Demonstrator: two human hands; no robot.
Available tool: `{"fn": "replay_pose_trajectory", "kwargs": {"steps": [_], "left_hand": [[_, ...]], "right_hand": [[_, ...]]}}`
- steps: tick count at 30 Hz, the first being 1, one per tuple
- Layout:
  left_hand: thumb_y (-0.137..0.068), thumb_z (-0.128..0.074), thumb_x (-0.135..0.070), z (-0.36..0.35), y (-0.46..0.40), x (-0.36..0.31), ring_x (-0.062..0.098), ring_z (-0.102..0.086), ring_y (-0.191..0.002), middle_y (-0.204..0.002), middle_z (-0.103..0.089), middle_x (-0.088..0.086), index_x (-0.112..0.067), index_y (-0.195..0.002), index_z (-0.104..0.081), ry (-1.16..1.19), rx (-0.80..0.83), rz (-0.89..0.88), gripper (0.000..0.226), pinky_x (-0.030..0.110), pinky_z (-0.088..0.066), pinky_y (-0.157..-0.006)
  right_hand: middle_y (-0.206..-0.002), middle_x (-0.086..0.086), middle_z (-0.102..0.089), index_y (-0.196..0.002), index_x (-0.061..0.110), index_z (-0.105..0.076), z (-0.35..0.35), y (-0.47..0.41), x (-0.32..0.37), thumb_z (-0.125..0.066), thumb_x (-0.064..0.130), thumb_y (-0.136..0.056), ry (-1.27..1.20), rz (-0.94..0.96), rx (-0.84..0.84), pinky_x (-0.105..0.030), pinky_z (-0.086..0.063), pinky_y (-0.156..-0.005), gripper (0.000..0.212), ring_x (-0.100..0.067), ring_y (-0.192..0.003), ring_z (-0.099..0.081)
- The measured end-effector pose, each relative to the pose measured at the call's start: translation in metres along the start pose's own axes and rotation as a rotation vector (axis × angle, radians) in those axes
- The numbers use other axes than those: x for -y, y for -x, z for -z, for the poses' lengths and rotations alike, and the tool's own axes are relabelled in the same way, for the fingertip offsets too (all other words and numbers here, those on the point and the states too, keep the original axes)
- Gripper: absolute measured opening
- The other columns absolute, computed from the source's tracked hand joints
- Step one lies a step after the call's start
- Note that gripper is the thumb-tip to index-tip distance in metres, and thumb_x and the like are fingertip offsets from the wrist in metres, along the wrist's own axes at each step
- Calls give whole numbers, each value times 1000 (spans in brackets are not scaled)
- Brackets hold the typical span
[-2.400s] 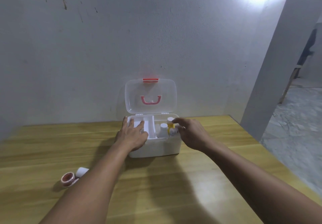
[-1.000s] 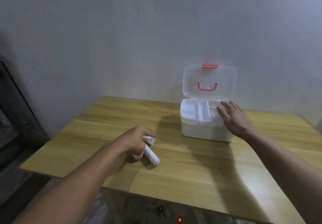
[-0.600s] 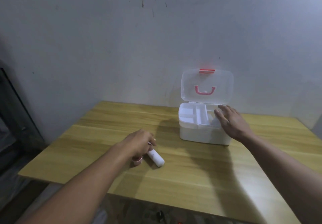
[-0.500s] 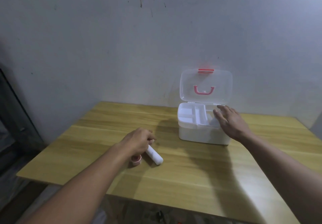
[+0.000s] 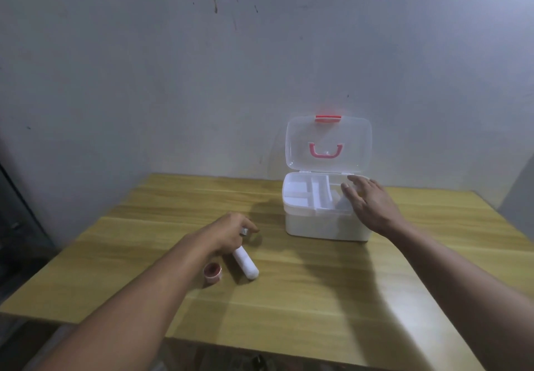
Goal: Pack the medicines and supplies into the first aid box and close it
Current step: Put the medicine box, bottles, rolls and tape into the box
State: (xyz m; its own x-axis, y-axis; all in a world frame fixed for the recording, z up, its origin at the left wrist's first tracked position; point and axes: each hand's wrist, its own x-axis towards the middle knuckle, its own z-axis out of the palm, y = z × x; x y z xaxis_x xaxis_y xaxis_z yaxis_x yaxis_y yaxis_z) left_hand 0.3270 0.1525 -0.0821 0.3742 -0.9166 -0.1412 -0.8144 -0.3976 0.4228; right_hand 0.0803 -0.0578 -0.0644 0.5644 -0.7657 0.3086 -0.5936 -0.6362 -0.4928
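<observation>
The white first aid box [image 5: 326,226] stands at the back of the wooden table, its clear lid [image 5: 328,142] with pink handle upright against the wall. A white divided tray [image 5: 303,194] shows inside. My right hand [image 5: 372,203] hovers over the box's right side, flat with fingers spread. My left hand [image 5: 231,235] is left of the box, fingers curled around a small whitish item [image 5: 245,231] that is mostly hidden. Just below that hand a white bandage roll [image 5: 245,263] lies on the table. Beside it sits a pink tape roll [image 5: 212,273].
The wooden table [image 5: 318,298] stands against a grey wall. Its front edge and left corner are close to the two rolls. A dark opening lies past the table's left side.
My left hand has risen slightly off the two rolls and shifted toward the box, fingers pinched. The pink tape roll, partly covered before, now lies in full view. My right hand stays over the box.
</observation>
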Motion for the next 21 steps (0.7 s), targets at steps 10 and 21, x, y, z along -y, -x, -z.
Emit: {"fn": "replay_pose_trajectory", "kwargs": {"steps": [10,21], "left_hand": [[-83,-50,8,-2,-9,9,17,-51,-129,-145,-50,-4,-27,-117,-69,-44,37,14,52,33,-42,-107],[-75,-63,-5,-10,-2,11,16,-62,-92,-100,-62,-12,-20,-78,-71,-110,-34,-104,17,30,-48,-74]], "right_hand": [[-147,-9,-46,-142,16,-43,1,3,2,-33,51,-98,-1,-20,-13,-43,-24,-116,57,-26,-142,-29],[-145,-10,-50,-142,17,-44,1,4,6,-32,52,-98,-10,-25,-13,-43,-25,-116,57,-26,-142,-30]]}}
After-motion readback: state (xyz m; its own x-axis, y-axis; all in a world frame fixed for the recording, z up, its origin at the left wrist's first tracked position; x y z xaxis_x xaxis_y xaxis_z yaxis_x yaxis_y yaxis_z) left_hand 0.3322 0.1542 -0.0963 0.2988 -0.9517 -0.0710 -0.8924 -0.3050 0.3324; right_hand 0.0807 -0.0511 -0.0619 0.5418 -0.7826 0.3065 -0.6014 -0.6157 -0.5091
